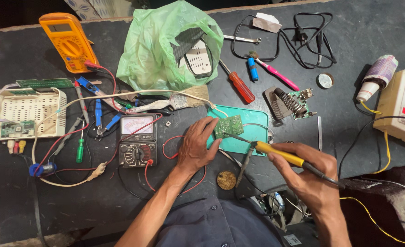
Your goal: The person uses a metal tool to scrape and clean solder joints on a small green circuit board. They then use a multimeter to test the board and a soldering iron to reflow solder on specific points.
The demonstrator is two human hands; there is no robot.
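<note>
My left hand (197, 145) rests on the dark bench and pinches the edge of a small green circuit board (228, 126), which lies on a teal mat (253, 120). My right hand (310, 172) grips a yellow-handled soldering iron (282, 155); its dark tip points left toward the board's lower edge. A round tin of brownish flux (226, 180) sits just below the two hands.
Around the hands lie an analog meter (138, 140) with red leads, an orange multimeter (68, 41), a green plastic bag (172, 45), a red-handled screwdriver (240, 85), an iron stand (288, 102), a white vented casing (24, 112) and a beige socket box (401, 107) at right.
</note>
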